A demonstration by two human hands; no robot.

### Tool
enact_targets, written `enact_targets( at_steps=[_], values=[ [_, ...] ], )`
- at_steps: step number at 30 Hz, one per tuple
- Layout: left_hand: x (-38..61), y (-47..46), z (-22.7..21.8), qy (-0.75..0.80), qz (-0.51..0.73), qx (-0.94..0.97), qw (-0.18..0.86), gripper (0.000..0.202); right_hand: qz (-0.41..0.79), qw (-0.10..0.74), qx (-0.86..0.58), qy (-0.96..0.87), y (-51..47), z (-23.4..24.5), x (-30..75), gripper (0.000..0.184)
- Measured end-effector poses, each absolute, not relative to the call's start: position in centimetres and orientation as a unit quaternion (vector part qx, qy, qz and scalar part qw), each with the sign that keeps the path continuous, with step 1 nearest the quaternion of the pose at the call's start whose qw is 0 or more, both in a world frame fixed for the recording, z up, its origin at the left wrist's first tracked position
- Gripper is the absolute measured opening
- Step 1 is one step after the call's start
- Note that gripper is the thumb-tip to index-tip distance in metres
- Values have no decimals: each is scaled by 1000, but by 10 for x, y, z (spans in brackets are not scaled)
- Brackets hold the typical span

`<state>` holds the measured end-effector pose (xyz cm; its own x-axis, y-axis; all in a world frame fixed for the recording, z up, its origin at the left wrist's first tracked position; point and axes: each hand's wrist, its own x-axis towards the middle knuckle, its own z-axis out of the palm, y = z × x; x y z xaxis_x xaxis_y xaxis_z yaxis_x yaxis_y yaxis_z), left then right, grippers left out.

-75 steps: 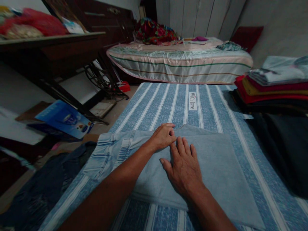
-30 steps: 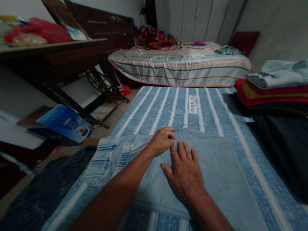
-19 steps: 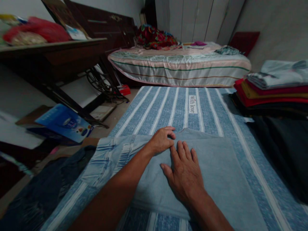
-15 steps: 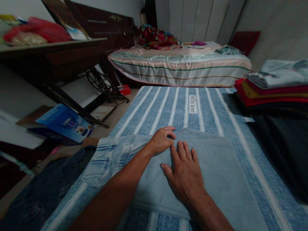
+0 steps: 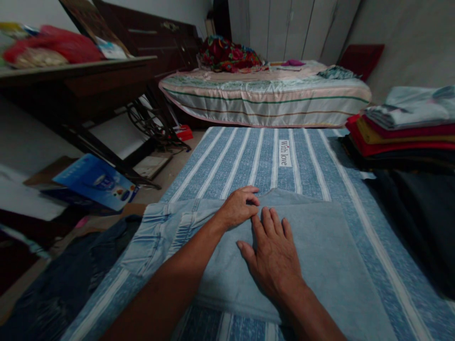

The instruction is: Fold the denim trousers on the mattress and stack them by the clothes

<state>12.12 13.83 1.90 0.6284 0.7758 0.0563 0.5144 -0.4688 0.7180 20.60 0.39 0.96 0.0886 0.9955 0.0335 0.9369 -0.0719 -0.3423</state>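
Observation:
A pair of light-blue jeans (image 5: 320,246) with a gathered elastic waist lies flat on the striped bed cover, waist to the left and legs to the right. My left hand (image 5: 239,206) rests near the upper edge of the denim, its fingers loosely bent and thumb apart from them. Beside it, my right hand (image 5: 273,251) is spread flat on the cloth, palm down. Its index fingertip nearly meets the left thumb. Part of the jeans is hidden under my forearms.
The blue-and-white striped cover (image 5: 234,156) extends ahead. At right are a stack of folded clothes (image 5: 408,137) and dark folded clothing (image 5: 419,222). Dark jeans (image 5: 78,270) lie at lower left, near a blue box (image 5: 99,182). A sewing-machine table (image 5: 106,71) and another bed (image 5: 266,99) stand beyond.

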Motion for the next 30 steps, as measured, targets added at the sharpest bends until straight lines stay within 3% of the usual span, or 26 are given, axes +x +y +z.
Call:
enact_targets(
  at_steps=[10, 15, 21, 27, 30],
  values=[
    [123, 139, 17, 391, 205, 831, 339, 21, 107, 139, -724, -667, 4, 11, 207, 65],
    [124, 138, 16, 392, 203, 837, 324, 9, 107, 142, -724, -666, 5, 10, 207, 65],
    [122, 140, 16, 385, 204, 832, 344, 24, 107, 139, -724, -667, 4, 11, 207, 65],
    [124, 140, 15, 393, 209, 831, 335, 13, 109, 139, -724, -667, 4, 12, 207, 65],
    [124, 140, 14, 394, 221, 823, 343, 21, 108, 138, -725, -666, 4, 12, 207, 65]
  ],
)
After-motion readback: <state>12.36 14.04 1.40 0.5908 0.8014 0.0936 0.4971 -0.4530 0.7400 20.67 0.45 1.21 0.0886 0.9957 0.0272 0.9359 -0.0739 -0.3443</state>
